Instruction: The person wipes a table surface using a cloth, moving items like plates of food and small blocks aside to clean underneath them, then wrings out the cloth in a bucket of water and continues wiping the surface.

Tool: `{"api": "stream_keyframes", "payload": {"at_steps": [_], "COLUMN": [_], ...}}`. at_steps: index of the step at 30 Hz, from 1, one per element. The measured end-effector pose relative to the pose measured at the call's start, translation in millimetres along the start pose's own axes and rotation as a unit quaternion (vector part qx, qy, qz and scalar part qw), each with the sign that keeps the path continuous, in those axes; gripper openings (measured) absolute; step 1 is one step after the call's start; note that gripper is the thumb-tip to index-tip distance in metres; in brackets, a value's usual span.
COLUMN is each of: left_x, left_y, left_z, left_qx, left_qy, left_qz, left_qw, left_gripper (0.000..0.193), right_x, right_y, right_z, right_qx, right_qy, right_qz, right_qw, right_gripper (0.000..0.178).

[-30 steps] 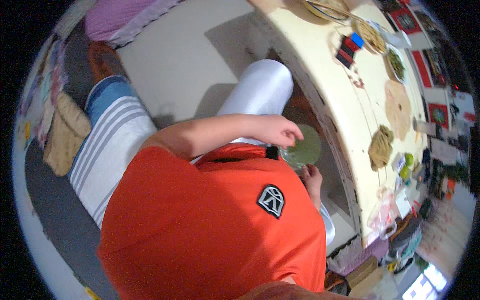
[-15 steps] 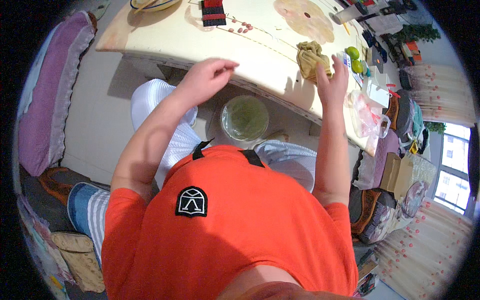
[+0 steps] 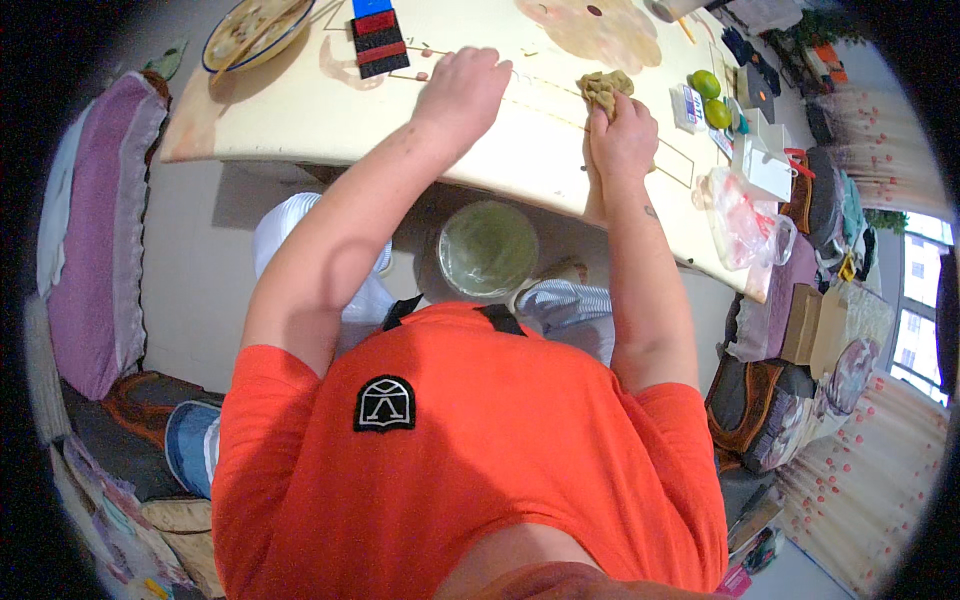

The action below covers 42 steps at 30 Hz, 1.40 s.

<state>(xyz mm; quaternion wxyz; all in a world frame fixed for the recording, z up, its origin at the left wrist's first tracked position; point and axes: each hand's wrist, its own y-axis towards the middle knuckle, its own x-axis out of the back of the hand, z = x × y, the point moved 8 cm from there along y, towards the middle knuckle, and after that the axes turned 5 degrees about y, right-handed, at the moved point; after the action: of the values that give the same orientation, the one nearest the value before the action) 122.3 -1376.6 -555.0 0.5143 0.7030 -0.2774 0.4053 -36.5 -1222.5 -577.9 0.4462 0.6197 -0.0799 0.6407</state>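
Observation:
My left hand [image 3: 462, 98] is over the cream tabletop [image 3: 330, 125], back up and fingers curled down. It covers the spot where small reddish pieces lie; a couple of them, such as one reddish piece [image 3: 422, 76], show at its left. What its fingers hold, if anything, is hidden. My right hand [image 3: 626, 140] is closed on a crumpled olive-tan cloth [image 3: 603, 88], which rests on the tabletop. Left of my left hand lies a black and red striped strip [image 3: 378, 45] with a blue end.
A bowl [image 3: 255, 38] with chopsticks stands at the far left. Green round fruits [image 3: 706, 84], a small white box [image 3: 688, 108], a larger white box [image 3: 762, 165] and a clear plastic bag [image 3: 740, 220] line the right side. Beneath the table edge is a bag-lined bin [image 3: 488, 250].
My right hand has closed on the cloth, which has shifted slightly up and left. My left hand has reached forward and right onto the reddish pieces. The view has also shifted a little.

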Motion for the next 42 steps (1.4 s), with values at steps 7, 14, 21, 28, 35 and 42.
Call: {"api": "stream_keyframes", "payload": {"at_steps": [7, 14, 21, 28, 35, 42], "left_x": [-10.3, -31.8, 16.3, 26.9, -32.3, -147.7], "left_y": [53.5, 68.4, 30.0, 4.4, -127.4, -240.4], "left_z": [-18.0, -7.4, -73.1, -89.9, -60.6, -14.0], "left_qx": [-0.111, -0.065, 0.018, 0.029, 0.102, 0.231], "left_qy": [0.184, 0.104, -0.232, -0.38, -0.358, -0.139], "left_qz": [0.184, 0.171, 0.189, 0.158, 0.517, 0.518], "left_qw": [0.959, 0.978, 0.954, 0.911, 0.77, 0.812], "left_gripper": [0.011, 0.014, 0.018, 0.029, 0.031, 0.048], "right_x": [5.3, 19.4, 59.0, 66.0, 62.3, 59.2], "right_y": [3.2, 2.1, -33.0, -30.6, -20.9, 22.5], "right_z": [-1.3, -0.5, 40.8, -57.7, -200.7, -40.5], "right_qx": [0.002, -0.005, 0.033, -0.161, -0.233, 0.0], "right_qy": [0.04, 0.073, 0.484, 0.406, 0.037, 0.134], "right_qz": [-0.036, -0.089, -0.047, -0.036, 0.105, -0.004], "right_qw": [0.999, 0.993, 0.873, 0.899, 0.966, 0.991], "right_gripper": [0.033, 0.042, 0.042, 0.022, 0.037, 0.065]}}
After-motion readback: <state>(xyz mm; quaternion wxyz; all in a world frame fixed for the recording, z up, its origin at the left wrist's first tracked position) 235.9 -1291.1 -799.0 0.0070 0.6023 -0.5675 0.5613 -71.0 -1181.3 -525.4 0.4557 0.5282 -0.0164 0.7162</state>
